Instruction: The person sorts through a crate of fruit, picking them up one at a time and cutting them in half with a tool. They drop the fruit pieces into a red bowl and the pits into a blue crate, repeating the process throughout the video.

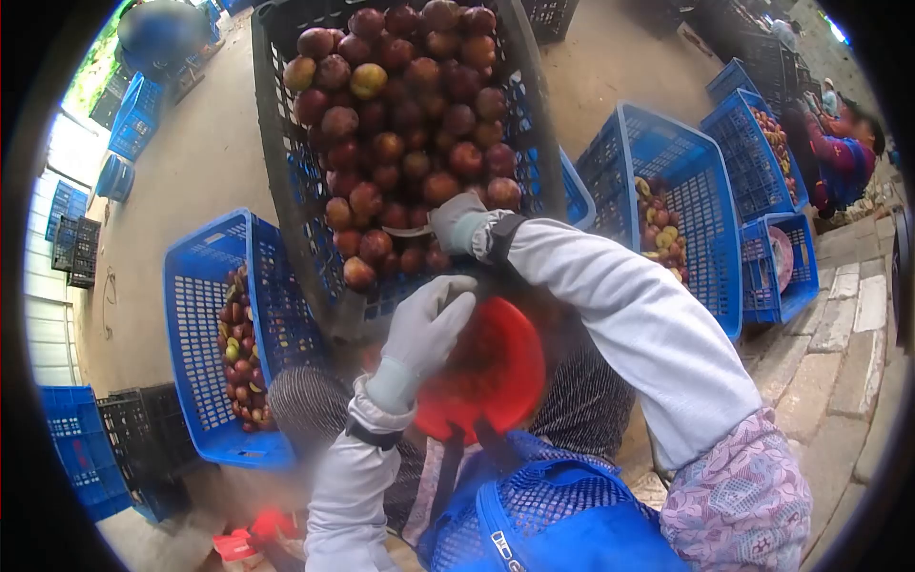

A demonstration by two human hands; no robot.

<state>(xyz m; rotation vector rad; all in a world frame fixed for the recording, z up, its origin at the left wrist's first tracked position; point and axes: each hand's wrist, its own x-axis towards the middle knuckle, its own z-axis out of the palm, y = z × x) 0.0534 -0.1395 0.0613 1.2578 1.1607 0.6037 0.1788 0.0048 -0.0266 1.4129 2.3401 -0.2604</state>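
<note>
My left hand (426, 326), in a pale glove, hovers over the near side of the crate, above a red bucket (527, 374) between my knees. Its thumb and fingers are bent but apart, with nothing showing between them. Farther forward, my right hand (463, 227) reaches into a black crate (278, 157) of dark red plums (388, 148). The right fingers are closed on a thin pale curved strip (408, 232), like part of a ring, lying against the plums. Part of the strip is hidden by the hand and fruit.
Blue crates with fruit stand at my left (197, 357) and right (720, 224). More blue crates (753, 162) are stacked farther right, near a person (843, 162). A blue bag (581, 515) lies on my lap. Stone paving (820, 372) runs along the right.
</note>
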